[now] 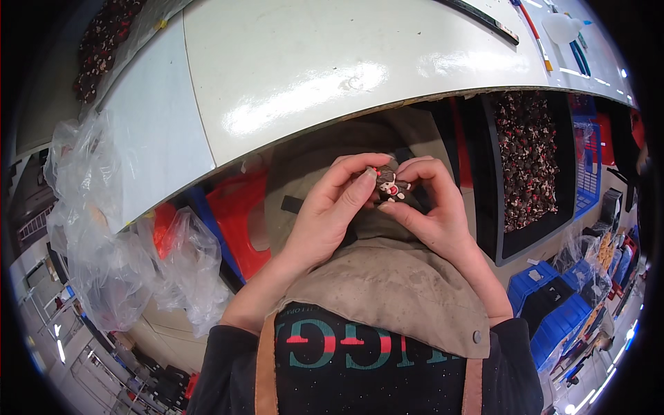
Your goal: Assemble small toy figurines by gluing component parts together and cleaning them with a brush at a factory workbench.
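Observation:
Above my lap, a small brown figurine (392, 185) with a pale face and red details is held between my two hands. My left hand (337, 197) pinches its left side, thumb and forefinger closed near a red spot on its head. From the other side my right hand (434, 200) curls round it, thumb below and fingers above, the fingertips close to or on its edge. The far side of the figurine is hidden by my fingers. A brown apron (387, 277) lies under my forearms.
A white worktable (290, 62) stands ahead, with a brush (541, 45) and a dark bar (484, 21) on it. At right, a black tray (508, 252) holds many similar brown pieces. Clear plastic bags (104, 256) hang at left. Blue crates (553, 311) stand lower right.

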Action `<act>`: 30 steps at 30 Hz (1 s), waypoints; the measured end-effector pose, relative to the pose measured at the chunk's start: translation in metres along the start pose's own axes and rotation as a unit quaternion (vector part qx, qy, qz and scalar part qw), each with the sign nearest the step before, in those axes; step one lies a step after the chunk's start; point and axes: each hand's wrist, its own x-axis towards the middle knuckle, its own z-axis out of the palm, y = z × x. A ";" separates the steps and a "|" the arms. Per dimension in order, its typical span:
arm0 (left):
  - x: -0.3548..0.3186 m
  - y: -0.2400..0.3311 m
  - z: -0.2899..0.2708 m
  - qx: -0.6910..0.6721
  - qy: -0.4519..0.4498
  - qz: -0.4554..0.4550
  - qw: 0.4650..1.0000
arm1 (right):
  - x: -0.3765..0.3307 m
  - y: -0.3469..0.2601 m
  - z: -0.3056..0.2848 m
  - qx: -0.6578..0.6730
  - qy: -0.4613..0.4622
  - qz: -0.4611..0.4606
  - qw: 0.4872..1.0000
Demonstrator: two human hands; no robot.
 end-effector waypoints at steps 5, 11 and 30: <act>-0.002 -0.006 -0.001 -0.017 -0.007 0.016 1.000 | 0.000 0.000 0.002 -0.030 0.036 -0.074 0.996; -0.002 -0.007 -0.002 -0.016 -0.025 0.013 0.999 | 0.002 0.001 0.000 -0.071 0.044 -0.120 0.989; 0.064 -0.003 0.128 0.036 0.012 -0.022 0.999 | -0.110 0.131 -0.323 -0.299 0.430 0.180 0.832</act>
